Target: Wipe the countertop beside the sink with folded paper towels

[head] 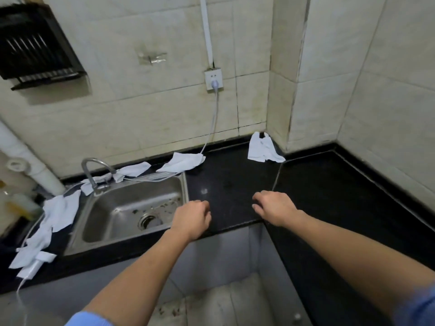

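The left grip [193,220] and right grip [275,208] rest loosely curled, holding nothing, on the black worktop [230,180] edge. A paper towel [262,149] lies at twelve o'clock against the wall; the sink [106,220] sits at nine o'clock.

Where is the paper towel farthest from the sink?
Head view: the paper towel lies at the back of the countertop, against the wall corner, beyond the right hand.

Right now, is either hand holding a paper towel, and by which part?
Nothing is held: the left hand and right hand are empty over the countertop; the paper towels lie apart.
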### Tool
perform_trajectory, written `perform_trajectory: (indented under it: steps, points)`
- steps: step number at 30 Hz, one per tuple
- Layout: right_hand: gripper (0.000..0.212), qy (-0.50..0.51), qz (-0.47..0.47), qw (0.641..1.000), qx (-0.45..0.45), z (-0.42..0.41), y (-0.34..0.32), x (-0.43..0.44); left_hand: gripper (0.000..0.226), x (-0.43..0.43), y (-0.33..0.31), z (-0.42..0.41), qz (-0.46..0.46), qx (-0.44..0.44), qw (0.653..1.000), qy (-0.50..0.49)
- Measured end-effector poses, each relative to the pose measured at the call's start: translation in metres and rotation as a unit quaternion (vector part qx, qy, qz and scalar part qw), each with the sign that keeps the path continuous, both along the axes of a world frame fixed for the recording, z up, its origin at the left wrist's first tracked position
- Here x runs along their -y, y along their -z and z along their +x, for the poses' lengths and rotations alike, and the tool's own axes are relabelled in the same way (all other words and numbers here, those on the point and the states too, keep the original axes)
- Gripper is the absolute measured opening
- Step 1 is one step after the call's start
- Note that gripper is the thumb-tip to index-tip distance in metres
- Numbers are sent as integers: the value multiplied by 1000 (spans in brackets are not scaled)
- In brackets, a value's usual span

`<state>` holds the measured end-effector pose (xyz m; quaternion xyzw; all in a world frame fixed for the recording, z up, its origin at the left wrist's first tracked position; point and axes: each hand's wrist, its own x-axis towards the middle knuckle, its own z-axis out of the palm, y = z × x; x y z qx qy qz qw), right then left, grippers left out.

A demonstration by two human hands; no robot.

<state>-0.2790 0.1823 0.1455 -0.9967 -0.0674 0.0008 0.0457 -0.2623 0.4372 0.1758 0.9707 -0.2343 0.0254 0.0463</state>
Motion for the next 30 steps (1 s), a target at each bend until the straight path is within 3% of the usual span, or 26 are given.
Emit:
perform_trajectory:
  steps: [7,16,22,30]
  points:
    - [35,-2,2,999,-46,114,29,-17,24,-14,30,119,8,-28,1000,-1]
    - [36,112,13,990,-81,230,50,11,22,19,58,280,7,-72,995,69]
    - [40,166,22,977,-133,288,82,58,23,55,91,335,-4,-124,987,102]
    - [53,218,98,962,-135,422,142,112,22,72,134,378,8,-192,980,42]
